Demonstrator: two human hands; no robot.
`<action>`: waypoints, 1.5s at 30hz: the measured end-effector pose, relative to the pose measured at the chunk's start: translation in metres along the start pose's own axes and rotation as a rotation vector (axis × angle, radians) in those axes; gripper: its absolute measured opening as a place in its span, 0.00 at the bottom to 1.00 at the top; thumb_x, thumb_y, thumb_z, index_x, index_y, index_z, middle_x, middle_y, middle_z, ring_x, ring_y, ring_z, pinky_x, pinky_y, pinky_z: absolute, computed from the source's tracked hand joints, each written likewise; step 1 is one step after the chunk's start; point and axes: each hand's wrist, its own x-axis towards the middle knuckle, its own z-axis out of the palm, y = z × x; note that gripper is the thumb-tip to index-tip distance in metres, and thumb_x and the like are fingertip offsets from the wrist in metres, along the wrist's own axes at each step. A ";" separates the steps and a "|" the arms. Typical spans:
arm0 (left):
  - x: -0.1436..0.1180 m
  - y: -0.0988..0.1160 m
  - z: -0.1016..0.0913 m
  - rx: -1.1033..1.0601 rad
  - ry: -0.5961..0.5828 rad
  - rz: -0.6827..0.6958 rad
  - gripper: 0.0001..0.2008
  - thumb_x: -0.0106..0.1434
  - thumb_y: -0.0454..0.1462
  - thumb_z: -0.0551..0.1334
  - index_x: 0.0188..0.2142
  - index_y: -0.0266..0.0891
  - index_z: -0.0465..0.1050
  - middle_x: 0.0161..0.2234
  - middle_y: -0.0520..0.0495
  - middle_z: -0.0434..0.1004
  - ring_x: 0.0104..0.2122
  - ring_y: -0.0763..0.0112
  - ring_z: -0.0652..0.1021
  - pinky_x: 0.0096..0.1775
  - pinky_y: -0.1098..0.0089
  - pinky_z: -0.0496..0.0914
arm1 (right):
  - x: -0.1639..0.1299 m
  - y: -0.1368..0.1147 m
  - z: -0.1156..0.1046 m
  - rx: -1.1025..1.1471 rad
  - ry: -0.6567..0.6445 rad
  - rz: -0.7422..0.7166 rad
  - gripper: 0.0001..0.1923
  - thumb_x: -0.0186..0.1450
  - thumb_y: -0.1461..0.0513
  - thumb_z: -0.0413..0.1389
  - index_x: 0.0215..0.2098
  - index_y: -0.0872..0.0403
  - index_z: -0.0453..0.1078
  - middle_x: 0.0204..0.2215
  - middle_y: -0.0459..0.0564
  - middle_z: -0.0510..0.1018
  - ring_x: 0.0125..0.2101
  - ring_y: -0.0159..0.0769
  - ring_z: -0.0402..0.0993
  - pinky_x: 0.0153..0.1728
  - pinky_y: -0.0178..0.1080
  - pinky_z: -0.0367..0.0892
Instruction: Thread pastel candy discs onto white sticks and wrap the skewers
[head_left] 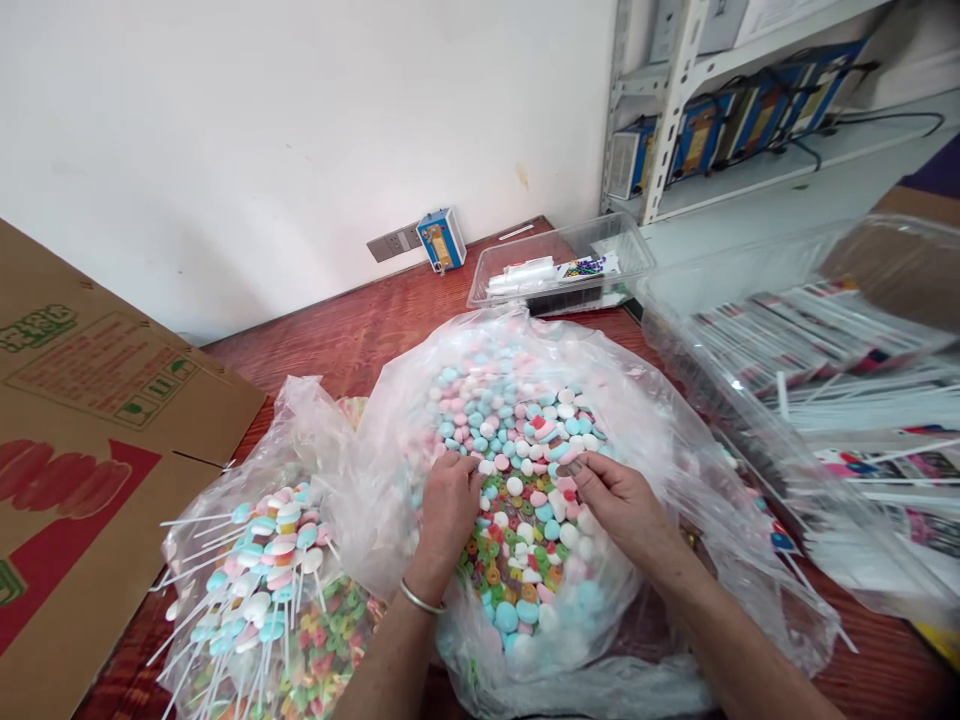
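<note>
On the red-brown wooden table (360, 330), at the centre, a large clear plastic bag (645, 420) lies open, filled with small round pastel candies in pink, blue and white (495, 400), with ring-shaped gummies in orange, green and red (499, 560) mixed in toward six o'clock. Both hands are inside the bag's mouth. The left hand (448, 505), a thin silver bangle (420, 600) on its wrist, rests knuckles-up on the candies with its fingers curled loosely down; whether it grips any piece I cannot tell. The right hand (619, 505), at about three o'clock from the left, has thumb and forefinger pinched together on a small pale candy piece (568, 462) at the surface of the heap, the other fingers half folded.

At eight o'clock from the hands a second, smaller clear plastic bag (300, 420) holds finished lollipops of stacked pastel candies on white sticks (262, 560), the sticks fanning out toward nine o'clock. A brown cardboard box with red and green print (82, 440) lies at nine o'clock. At three o'clock a long clear plastic tray of white sticks and printed wrappers (825, 380) stretches away. At twelve o'clock sits a smaller clear plastic container (622, 250), and beyond it a small blue device (441, 238) stands against the white wall (300, 130). A grey metal shelf (675, 110) stands at one o'clock.
</note>
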 end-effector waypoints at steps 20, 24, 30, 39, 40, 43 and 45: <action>0.008 0.023 0.022 0.123 -0.041 0.142 0.09 0.60 0.26 0.54 0.33 0.41 0.65 0.35 0.47 0.69 0.36 0.65 0.71 0.37 0.67 0.65 | -0.002 -0.010 0.002 -0.006 -0.025 -0.030 0.15 0.67 0.54 0.48 0.28 0.53 0.67 0.24 0.43 0.67 0.28 0.34 0.63 0.30 0.33 0.62; 0.008 0.023 0.020 0.001 -0.024 0.078 0.04 0.64 0.32 0.55 0.32 0.41 0.65 0.33 0.48 0.70 0.34 0.66 0.72 0.37 0.67 0.64 | -0.002 -0.010 0.001 0.002 -0.052 -0.028 0.14 0.66 0.54 0.48 0.28 0.53 0.67 0.24 0.43 0.66 0.27 0.33 0.62 0.29 0.34 0.61; 0.020 0.021 0.019 -0.087 -0.076 -0.106 0.09 0.61 0.36 0.61 0.42 0.41 0.70 0.30 0.51 0.74 0.30 0.66 0.74 0.33 0.69 0.63 | -0.003 -0.010 0.000 0.008 -0.058 -0.040 0.14 0.67 0.56 0.48 0.30 0.54 0.69 0.25 0.43 0.67 0.28 0.34 0.63 0.31 0.34 0.61; 0.016 0.026 0.024 0.067 -0.068 -0.083 0.06 0.59 0.34 0.62 0.37 0.41 0.72 0.38 0.47 0.75 0.37 0.64 0.74 0.37 0.67 0.64 | -0.001 -0.009 0.002 -0.003 -0.052 -0.029 0.14 0.65 0.55 0.47 0.26 0.53 0.65 0.23 0.43 0.64 0.27 0.33 0.60 0.28 0.33 0.58; 0.015 0.026 0.025 0.067 -0.060 -0.083 0.07 0.59 0.33 0.62 0.38 0.41 0.72 0.38 0.47 0.75 0.37 0.63 0.74 0.38 0.67 0.64 | -0.001 -0.008 0.002 -0.009 -0.052 -0.027 0.14 0.65 0.54 0.47 0.26 0.53 0.65 0.23 0.43 0.64 0.27 0.33 0.60 0.28 0.34 0.58; 0.013 0.028 0.027 0.060 -0.051 -0.084 0.08 0.58 0.32 0.61 0.38 0.41 0.73 0.37 0.47 0.75 0.38 0.63 0.73 0.39 0.67 0.64 | -0.001 -0.005 0.004 -0.023 -0.050 -0.025 0.14 0.65 0.54 0.47 0.26 0.53 0.63 0.23 0.43 0.65 0.27 0.34 0.61 0.29 0.35 0.59; 0.013 0.028 0.026 0.041 -0.061 -0.084 0.08 0.58 0.32 0.61 0.37 0.41 0.73 0.37 0.47 0.76 0.38 0.62 0.74 0.40 0.66 0.64 | -0.001 -0.005 0.005 -0.023 -0.049 -0.024 0.14 0.64 0.54 0.47 0.26 0.52 0.62 0.24 0.44 0.66 0.27 0.34 0.62 0.30 0.35 0.59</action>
